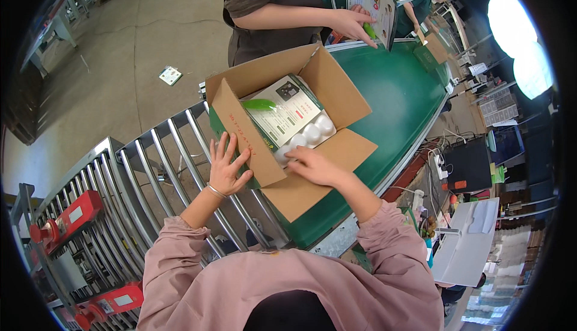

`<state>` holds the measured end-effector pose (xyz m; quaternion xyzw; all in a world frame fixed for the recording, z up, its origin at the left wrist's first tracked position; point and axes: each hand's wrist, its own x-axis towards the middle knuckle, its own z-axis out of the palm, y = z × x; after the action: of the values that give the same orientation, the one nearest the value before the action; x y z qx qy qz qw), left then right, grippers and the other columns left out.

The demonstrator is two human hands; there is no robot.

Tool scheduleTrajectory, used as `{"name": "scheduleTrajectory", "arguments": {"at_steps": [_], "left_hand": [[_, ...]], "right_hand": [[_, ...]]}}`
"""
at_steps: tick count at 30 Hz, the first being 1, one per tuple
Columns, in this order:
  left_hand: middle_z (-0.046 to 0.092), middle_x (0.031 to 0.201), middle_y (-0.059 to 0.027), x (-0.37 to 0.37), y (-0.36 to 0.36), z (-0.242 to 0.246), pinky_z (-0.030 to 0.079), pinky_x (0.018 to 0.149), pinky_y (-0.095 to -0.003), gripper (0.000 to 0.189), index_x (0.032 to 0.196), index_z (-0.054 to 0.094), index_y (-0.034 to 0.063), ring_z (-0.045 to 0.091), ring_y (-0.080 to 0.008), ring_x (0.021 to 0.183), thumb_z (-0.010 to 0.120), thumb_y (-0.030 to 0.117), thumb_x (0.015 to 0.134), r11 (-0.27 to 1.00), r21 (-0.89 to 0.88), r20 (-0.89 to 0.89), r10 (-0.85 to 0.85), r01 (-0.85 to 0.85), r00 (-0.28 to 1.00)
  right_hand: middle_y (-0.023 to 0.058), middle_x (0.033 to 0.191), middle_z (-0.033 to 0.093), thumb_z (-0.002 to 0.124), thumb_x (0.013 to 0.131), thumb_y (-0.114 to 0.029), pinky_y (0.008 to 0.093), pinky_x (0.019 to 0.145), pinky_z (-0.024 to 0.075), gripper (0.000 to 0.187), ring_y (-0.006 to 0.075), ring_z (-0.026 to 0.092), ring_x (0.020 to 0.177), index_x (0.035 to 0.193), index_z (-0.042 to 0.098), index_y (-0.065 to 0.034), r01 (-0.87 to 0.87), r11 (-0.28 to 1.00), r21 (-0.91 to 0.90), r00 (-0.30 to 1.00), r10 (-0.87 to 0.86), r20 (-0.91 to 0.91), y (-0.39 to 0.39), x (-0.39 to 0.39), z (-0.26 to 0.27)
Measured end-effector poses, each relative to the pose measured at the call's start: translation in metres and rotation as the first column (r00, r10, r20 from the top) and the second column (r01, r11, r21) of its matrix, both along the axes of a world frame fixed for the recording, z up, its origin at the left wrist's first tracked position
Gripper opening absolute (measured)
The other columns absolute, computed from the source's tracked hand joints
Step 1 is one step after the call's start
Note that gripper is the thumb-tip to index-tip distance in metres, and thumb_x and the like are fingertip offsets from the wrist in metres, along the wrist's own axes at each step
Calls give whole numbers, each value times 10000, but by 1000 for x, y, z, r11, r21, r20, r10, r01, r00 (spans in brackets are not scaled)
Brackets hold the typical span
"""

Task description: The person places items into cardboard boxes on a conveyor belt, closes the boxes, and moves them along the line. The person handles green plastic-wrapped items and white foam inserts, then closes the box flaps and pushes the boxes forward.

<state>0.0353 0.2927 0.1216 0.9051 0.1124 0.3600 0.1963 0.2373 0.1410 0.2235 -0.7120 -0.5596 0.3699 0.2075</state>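
An open cardboard carton (pixel 345 94) with its flaps raised stands across the roller conveyor and the green belt. Inside, a white egg-tray-like packing piece (pixel 312 133) shows its bumps along the near side. On top of it lie a printed leaflet (pixel 295 105) and a bright green item (pixel 260 104) that seems to be in clear plastic. My left hand (pixel 227 166) lies fingers spread against the carton's left flap. With bent fingers, my right hand (pixel 313 166) reaches over the near flap and touches the white piece; thumb and index finger are apart.
A co-worker's hand (pixel 354 22) holds leaflets (pixel 372 4) beyond the carton. Metal rollers (pixel 155 144) run to the left, with red fittings (pixel 74 218) on them. The green belt (pixel 383 78) curves right towards another carton (pixel 430 54). A leaflet (pixel 170 75) lies on the floor.
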Motion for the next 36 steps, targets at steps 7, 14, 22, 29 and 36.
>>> {"name": "scheduleTrajectory", "arguments": {"at_steps": [7, 14, 22, 29, 36], "left_hand": [[612, 1078, -34, 28, 26, 21, 237, 934, -541, 353, 928, 636, 102, 557, -157, 1017, 533, 281, 642, 969, 104, 50, -232, 225, 972], [596, 959, -14, 65, 7, 28, 221, 1000, -508, 201, 787, 651, 114, 525, -205, 982, 566, 151, 609, 987, -7, 227, -152, 158, 962], [396, 1310, -186, 62, 108, 138, 224, 1033, -324, 565, 1281, 432, 54, 366, -286, 1210, 331, 457, 898, 139, -983, 50, -415, 118, 909], [417, 1325, -99, 25, 33, 54, 190, 1059, -420, 494, 1239, 464, 35, 336, -222, 1263, 389, 363, 877, 999, -4, -426, -31, 33, 904], [401, 1341, -84, 3, 45, 67, 165, 1065, -417, 481, 1231, 485, 46, 300, -230, 1281, 253, 341, 930, 942, -331, -423, -197, 52, 885]], "right_hand": [[279, 1063, 552, 562, 712, -619, 396, 845, 436, 797, 328, 552, 1017, 1074, 500, 88, 480, 872, 96, 708, -450, 544, 38, 99, 72], [264, 1248, 422, 467, 605, -805, 364, 854, 442, 1110, 393, 414, 1165, 1219, 383, 117, 331, 847, -416, 616, 140, 775, 64, 36, 6], [281, 1293, 362, 518, 626, -746, 392, 899, 410, 1049, 393, 373, 1206, 1268, 342, 64, 318, 886, -336, 751, -20, 660, 60, 23, 11], [189, 1361, 329, 777, 512, -470, 572, 1013, 162, 877, 370, 218, 1300, 1236, 475, -78, 92, 996, -16, 687, -52, 725, -89, 76, 64], [171, 1362, 334, 776, 550, -436, 419, 1032, 250, 871, 323, 308, 1262, 1264, 427, -80, 338, 659, 672, 874, -485, 36, -7, 105, -7]]}}
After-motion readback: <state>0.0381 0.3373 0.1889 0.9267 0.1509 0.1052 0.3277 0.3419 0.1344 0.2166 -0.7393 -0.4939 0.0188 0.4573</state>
